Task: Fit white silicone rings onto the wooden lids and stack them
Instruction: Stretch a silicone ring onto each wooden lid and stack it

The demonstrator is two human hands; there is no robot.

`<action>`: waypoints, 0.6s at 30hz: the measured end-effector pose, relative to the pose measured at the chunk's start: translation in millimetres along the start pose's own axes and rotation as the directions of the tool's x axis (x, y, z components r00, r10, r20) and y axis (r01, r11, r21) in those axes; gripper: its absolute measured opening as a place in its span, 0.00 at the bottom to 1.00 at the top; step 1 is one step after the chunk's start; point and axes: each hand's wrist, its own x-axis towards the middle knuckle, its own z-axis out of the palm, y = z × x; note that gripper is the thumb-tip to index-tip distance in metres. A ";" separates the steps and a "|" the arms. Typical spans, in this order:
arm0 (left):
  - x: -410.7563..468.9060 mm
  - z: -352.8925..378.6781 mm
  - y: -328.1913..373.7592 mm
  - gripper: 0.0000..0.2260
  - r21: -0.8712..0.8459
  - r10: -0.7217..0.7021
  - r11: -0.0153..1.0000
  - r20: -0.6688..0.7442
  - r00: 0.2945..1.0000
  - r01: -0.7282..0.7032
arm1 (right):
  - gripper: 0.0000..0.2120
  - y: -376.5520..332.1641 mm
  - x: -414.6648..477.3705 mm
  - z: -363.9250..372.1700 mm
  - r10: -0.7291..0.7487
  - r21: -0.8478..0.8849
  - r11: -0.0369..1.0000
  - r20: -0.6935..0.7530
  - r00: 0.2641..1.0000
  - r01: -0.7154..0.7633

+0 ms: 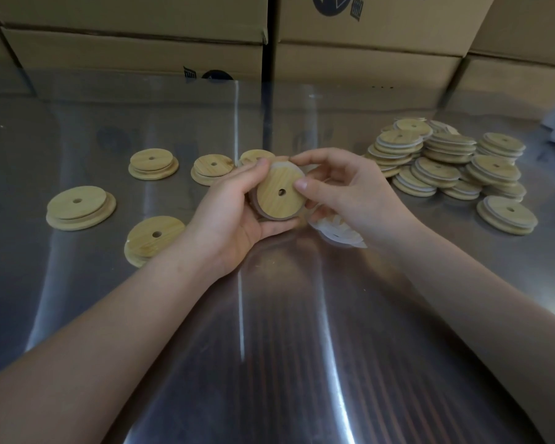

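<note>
Wooden lid (281, 196), centre hole, white ring half-fitted.

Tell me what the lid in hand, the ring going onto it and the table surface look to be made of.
Held lid: pale wood, possibly bamboo, going by the straight grain; smooth, matte.
Ring: thin, translucent white, seemingly soft rubber or silicone; it bends around the lid's upper edge under the right hand.
Table: metal, likely stainless steel; bright streaked reflections, mirrored boxes.

We see even, moderate light; bright streaks of glare cross the steel table (269, 331) below the hands. Edges bow outward; detail is soft.
</note>
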 end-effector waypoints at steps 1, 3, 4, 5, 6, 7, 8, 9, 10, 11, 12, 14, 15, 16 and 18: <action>0.0 -0.2 -0.2 0.12 0.001 0.007 1.000 0.011 1.000 -0.007 | 0.11 0.3 -0.1 -0.5 -0.008 0.011 1.000 -0.009 1.000 0.008; -0.1 -0.8 0.0 0.11 0.000 0.021 1.000 0.030 0.999 -0.021 | 0.11 0.8 -0.3 -1.1 -0.025 0.021 0.999 -0.031 0.999 0.026; -0.1 -1.0 0.1 0.11 0.000 0.026 1.000 0.037 0.999 -0.026 | 0.12 0.8 -0.6 -1.1 -0.032 0.021 0.999 -0.040 0.999 0.033; -0.2 -1.1 0.3 0.11 -0.001 0.028 1.000 0.041 0.999 -0.028 | 0.12 0.6 -1.0 -1.0 -0.035 0.026 0.999 -0.048 0.998 0.036; -0.2 -1.0 0.5 0.12 -0.001 0.030 1.000 0.043 0.999 -0.030 | 0.12 0.2 -1.3 -0.6 -0.032 0.037 0.999 -0.054 0.998 0.034; -0.2 -0.7 0.3 0.12 0.000 0.032 0.999 0.043 0.999 -0.032 | 0.12 -0.3 -1.4 -0.5 -0.025 0.052 0.998 -0.058 0.998 0.028; -0.3 -0.4 0.1 0.12 0.002 0.035 0.999 0.044 0.998 -0.035 | 0.11 -0.9 -1.2 -0.6 -0.012 0.065 0.998 -0.057 0.998 0.016; -0.4 -0.2 -0.2 0.12 0.007 0.039 0.999 0.045 0.998 -0.039 | 0.11 -1.3 -0.8 -0.9 0.002 0.074 0.997 -0.053 0.999 0.002; -0.6 0.0 -0.3 0.11 0.014 0.044 0.999 0.046 0.998 -0.044 | 0.10 -1.6 -0.2 -1.4 0.016 0.084 0.996 -0.046 0.999 -0.012; -0.9 -0.1 -0.4 0.11 0.024 0.050 0.998 0.045 0.998 -0.051 | 0.10 -1.9 0.4 -2.0 0.031 0.101 0.995 -0.042 0.999 -0.026; -1.1 -0.2 -0.2 0.11 0.037 0.055 0.998 0.042 0.998 -0.057 | 0.09 -2.4 1.0 -2.8 0.047 0.124 0.991 -0.040 0.998 -0.042; -1.5 -0.4 0.1 0.12 0.078 0.064 0.995 0.033 0.997 -0.067 | 0.07 -3.4 2.2 -5.1 0.082 0.182 0.981 -0.042 0.996 -0.073; -1.8 -0.3 0.2 0.13 0.102 0.070 0.992 0.025 0.997 -0.072 | 0.07 -3.9 2.9 -6.6 0.099 0.216 0.973 -0.048 0.994 -0.086; -2.0 0.0 0.2 0.13 0.129 0.080 0.988 0.015 0.997 -0.082 | 0.06 -4.5 3.7 -8.3 0.116 0.249 0.964 -0.062 0.991 -0.097; -2.5 0.4 0.1 0.13 0.186 0.112 0.977 -0.009 0.994 -0.109 | 0.05 -4.7 5.5 -12.9 0.146 0.294 0.950 -0.125 0.981 -0.104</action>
